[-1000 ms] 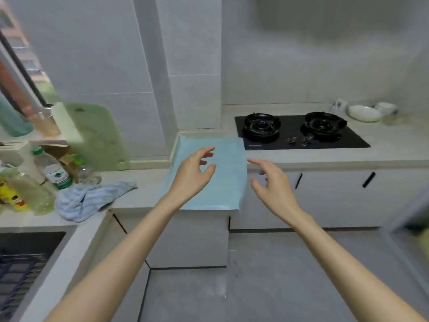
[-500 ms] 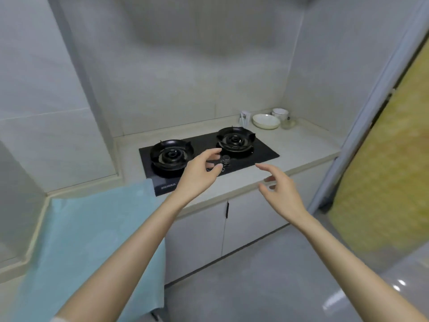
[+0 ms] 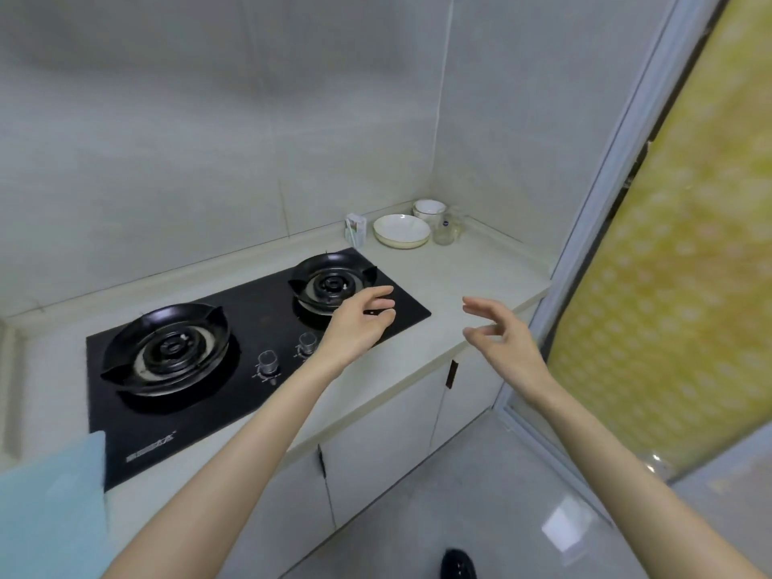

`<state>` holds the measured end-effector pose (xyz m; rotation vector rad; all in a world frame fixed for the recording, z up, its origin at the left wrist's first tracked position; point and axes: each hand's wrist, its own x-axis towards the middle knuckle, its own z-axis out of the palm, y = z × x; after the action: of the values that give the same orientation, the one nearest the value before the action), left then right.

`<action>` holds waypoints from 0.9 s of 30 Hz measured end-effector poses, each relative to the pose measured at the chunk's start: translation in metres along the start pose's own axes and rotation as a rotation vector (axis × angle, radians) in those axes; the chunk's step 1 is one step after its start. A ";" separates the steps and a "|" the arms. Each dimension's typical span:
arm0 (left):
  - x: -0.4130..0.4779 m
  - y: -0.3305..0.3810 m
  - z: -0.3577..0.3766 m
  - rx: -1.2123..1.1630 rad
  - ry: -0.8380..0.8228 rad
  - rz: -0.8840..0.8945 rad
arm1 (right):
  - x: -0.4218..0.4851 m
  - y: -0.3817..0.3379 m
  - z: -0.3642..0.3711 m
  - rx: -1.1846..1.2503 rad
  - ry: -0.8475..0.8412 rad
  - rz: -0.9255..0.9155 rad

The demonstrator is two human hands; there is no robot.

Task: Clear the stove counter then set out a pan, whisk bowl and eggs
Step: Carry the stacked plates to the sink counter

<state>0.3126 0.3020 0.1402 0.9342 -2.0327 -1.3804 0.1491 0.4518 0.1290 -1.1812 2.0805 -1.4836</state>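
Both hands are empty: the left hand (image 3: 355, 328) hovers over the right front corner of the stove (image 3: 267, 311), fingers loosely curved and apart, and the right hand (image 3: 505, 344) hangs over the bare counter (image 3: 468, 269) beside it, fingers spread. Since a second ago the view has swung off the cloth (image 3: 50, 503), now only at the lower left edge, and the hands have travelled with it toward the far corner. There a dish (image 3: 402, 231), bowl (image 3: 429, 208), jar (image 3: 448, 231) and box (image 3: 355, 231) stand close together, untouched; clearing them looks like the step at hand. No pan or eggs are in view.
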 end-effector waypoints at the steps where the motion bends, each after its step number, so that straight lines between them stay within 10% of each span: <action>1: 0.020 0.000 0.010 0.001 0.001 -0.004 | 0.019 0.011 -0.006 0.006 -0.011 0.003; 27: 0.421 -0.094 0.133 -0.588 0.119 -0.712 | 0.440 0.203 -0.047 0.634 -0.326 0.704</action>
<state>-0.0273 0.0314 0.0175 1.4635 -1.0998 -2.0579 -0.2371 0.1646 0.0521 -0.3511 1.4055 -1.3165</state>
